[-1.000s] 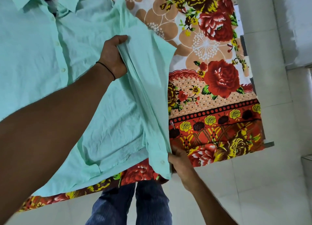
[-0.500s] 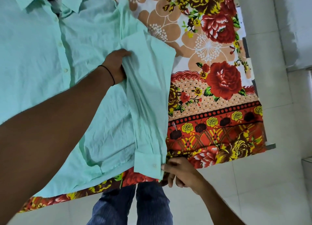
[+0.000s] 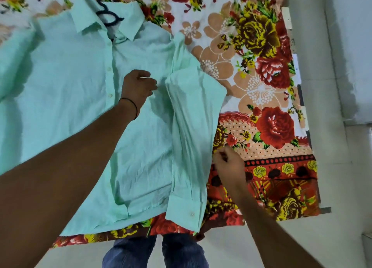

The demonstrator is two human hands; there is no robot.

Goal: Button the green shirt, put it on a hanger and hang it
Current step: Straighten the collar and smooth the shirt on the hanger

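The green shirt [image 3: 84, 98] lies front-up on a bed covered by a floral bedsheet [image 3: 267, 98], its placket buttoned as far as shows, with a dark hanger [image 3: 106, 12] already at the collar. Its long axis runs from the collar at the far side to the hem at the near bed edge; 1 sleeve [image 3: 191, 139] is folded down along the body, cuff toward the hem. The left hand [image 3: 138, 86] rests curled on the chest, seemingly pinching cloth. The right hand [image 3: 229, 165] hovers loosely curled just beside the sleeve; I cannot tell if it holds anything. The fabric looks light, soft and creased, so it should sag; best lifted by the hanger's hook.
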